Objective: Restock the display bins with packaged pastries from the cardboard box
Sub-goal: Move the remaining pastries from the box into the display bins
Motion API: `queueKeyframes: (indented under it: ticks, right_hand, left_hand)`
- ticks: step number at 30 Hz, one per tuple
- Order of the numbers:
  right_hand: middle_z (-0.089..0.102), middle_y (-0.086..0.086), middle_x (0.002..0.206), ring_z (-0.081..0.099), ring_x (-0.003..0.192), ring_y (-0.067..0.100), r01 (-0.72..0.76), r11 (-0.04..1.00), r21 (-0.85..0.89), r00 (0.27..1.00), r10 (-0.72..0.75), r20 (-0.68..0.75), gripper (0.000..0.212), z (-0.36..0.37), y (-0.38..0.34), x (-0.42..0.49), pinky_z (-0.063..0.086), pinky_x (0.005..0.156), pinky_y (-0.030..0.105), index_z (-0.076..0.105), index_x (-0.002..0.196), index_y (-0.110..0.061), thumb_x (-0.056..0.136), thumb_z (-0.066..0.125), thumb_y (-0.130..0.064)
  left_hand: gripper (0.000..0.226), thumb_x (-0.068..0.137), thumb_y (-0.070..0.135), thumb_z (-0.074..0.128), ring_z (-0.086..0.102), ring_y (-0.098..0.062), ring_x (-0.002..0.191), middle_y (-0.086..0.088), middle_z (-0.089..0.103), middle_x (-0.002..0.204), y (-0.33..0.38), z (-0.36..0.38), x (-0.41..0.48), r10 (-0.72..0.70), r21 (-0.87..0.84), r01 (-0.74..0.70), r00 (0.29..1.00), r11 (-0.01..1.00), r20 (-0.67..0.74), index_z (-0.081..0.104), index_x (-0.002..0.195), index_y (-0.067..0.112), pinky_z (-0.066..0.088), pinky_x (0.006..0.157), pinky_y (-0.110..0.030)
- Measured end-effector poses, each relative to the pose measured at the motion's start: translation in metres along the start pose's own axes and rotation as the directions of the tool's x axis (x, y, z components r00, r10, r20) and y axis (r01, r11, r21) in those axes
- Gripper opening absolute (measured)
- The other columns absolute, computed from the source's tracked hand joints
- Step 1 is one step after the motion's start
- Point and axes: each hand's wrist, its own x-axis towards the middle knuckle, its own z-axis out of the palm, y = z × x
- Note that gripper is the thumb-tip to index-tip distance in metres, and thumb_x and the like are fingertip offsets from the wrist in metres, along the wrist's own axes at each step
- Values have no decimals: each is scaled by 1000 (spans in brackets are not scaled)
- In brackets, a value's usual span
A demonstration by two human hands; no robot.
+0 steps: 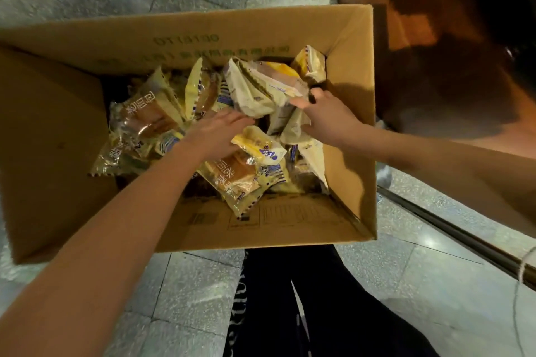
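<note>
Head view: cardboard box [351, 66] walls hem packets [249, 90]; tiled floor [188, 284] around.

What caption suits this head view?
Inside the cardboard box, the left hand reaches flat while the right hand grips pale pastry packs.

Forearms [116, 226] bare. Black trousers [333, 313]; white lettering [239, 298] strip running down outer side of left leg.
</note>
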Motion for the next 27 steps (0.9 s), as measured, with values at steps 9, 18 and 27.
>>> queueKeyframes:
  ticks: [9, 18, 27]
  right_hand:
    - [33, 23, 140, 47, 115, 41, -25, 999, 46, 982, 16, 186, 77, 33, -3, 12, 47, 91, 43, 17, 154, -36, 93, 63, -29]
    - [20, 23, 143, 58, 96, 43, -139, 976, 168, 965, 95, 246, 71, 45, -8, 24, 55, 82, 38, 35, 146, -25, 86, 72, -17]
    - [4, 27, 153, 54, 73, 35, -184, 970, 161, 982, 173, 81, 61, 76, -18, 23, 55, 80, 44, 39, 138, -24, 86, 70, -16]
  left_hand:
    - [69, 91, 33, 61, 28, -21, 142, 1, 36, 153, -5, 28, 16, 56, 79, -54, 998, 995, -27, 28, 151, 30, 18, 116, -46]
    - [76, 88, 31, 62, 29, -26, 138, 4, 39, 152, -3, 43, 28, 65, 182, -57, 997, 982, -39, 22, 152, 35, 18, 111, -50]
    - [76, 89, 37, 60, 35, -36, 130, -1, 41, 148, -6, 50, 29, 29, 215, -16, 998, 976, -54, 20, 153, 38, 25, 109, -50]
